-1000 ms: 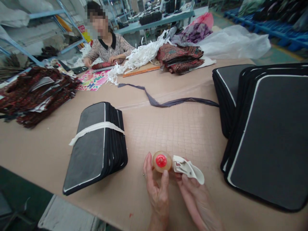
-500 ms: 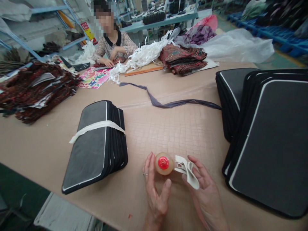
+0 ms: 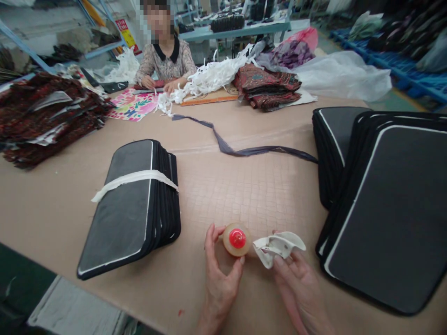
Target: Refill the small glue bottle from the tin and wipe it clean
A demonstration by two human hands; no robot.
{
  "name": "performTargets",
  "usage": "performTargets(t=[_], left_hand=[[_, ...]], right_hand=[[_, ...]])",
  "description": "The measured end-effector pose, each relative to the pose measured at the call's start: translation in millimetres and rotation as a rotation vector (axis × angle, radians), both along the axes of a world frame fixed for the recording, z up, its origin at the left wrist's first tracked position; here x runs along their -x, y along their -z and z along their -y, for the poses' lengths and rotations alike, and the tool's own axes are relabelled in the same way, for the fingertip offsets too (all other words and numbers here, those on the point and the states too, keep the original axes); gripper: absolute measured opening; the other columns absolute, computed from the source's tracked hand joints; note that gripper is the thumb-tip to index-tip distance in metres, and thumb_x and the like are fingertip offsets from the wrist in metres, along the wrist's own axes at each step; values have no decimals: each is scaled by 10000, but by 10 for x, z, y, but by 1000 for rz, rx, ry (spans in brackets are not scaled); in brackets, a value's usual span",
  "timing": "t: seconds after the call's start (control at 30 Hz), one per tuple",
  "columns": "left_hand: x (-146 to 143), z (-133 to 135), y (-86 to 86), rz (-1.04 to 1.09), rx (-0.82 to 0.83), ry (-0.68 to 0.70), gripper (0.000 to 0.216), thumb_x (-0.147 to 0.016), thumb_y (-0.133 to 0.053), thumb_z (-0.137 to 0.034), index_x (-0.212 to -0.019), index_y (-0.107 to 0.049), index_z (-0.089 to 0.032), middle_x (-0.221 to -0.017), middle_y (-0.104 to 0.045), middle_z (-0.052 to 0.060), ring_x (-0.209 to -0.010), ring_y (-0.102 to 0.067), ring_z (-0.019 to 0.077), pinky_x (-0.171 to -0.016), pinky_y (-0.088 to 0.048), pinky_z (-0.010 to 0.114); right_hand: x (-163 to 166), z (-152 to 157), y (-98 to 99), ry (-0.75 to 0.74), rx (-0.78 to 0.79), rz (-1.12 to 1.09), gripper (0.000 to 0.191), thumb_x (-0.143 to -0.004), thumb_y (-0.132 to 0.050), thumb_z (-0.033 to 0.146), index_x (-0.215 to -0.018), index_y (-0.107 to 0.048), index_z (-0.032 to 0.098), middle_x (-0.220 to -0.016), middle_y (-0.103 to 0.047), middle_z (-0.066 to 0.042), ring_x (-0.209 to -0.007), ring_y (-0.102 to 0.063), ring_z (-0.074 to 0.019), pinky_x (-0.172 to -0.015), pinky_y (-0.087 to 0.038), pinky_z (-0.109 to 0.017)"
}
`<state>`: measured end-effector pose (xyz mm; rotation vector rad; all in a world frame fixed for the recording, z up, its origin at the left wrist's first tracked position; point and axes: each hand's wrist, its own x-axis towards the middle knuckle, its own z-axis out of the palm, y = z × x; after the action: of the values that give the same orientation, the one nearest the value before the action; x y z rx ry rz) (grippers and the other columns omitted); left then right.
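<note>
My left hand is wrapped round a small amber bottle with a red cap that stands on the brown table. Its thumb and fingers touch the bottle's sides. My right hand holds a crumpled white cloth just right of the bottle, the fingers curled under it. A bundle of black pads tied with a white strip lies to the left of my hands.
Tall stacks of black pads with white piping fill the right side. A dark fabric strip crosses the table's middle. Patterned red fabric piles lie at left and at the far side. Another person sits across among white strips.
The right hand has drawn the white cloth a little away from the bottle, to the right. The left hand has closed in round the bottle.
</note>
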<state>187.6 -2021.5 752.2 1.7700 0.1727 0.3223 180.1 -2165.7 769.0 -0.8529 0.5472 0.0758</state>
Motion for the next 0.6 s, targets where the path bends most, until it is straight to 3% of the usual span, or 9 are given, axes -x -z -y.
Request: performTargets(t=[0.07,0.17,0.23,0.33,0.47,0.6], left_hand=[[51,71,53,-16,-13,-80,772,-719,-701,-215,-1376,-299,-256,-1244,-507,97,-1176,-486,266,-1037,-353,469],[172,53,73,-4,-54,-31,854,-690,-734,-237,-1403,-265,-264,-1357,-426,120,-1236,-427,299,-1044,-330,495],[264,-39,-5,80,-128,-29,815,-694,-725,-213,-1393,-311,-268,-1369,-423,103,-1248,-410,284,-1035,-352,438],[343,-193,-284,320,-331,-63,609,-710,-687,-134,-1266,-506,-301,-1142,-561,44,-1071,-514,217,-914,-442,304],[295,-219,-759,520,-611,198,506,-688,-722,-168,-1158,-608,-316,-957,-586,41,-843,-537,197,-643,-490,236],[247,-62,-1012,498,-769,306,350,-759,-675,-236,-1106,-639,-267,-1000,-593,86,-914,-519,238,-767,-496,327]], right_hand=[[4,0,-36,8,0,13,399,-660,-786,272,-1028,-632,252,-1005,-708,-21,-913,-655,-161,-825,-504,-250],[30,14,-77,-18,38,16,435,-668,-780,284,-1067,-611,252,-1016,-706,-24,-931,-654,-162,-826,-501,-249],[60,27,-117,-54,103,-10,492,-656,-788,305,-1102,-585,263,-1017,-708,-23,-943,-652,-170,-822,-498,-251],[119,44,-237,-133,271,-46,629,-664,-768,375,-1219,-493,264,-915,-719,-13,-902,-655,-174,-803,-480,-256],[229,122,-421,-329,488,-24,744,-706,-693,467,-1328,-365,226,-784,-677,27,-849,-629,-165,-871,-414,-269],[324,272,-513,-537,611,107,723,-783,-595,414,-1387,-261,197,-811,-663,18,-868,-606,-164,-896,-411,-295]])
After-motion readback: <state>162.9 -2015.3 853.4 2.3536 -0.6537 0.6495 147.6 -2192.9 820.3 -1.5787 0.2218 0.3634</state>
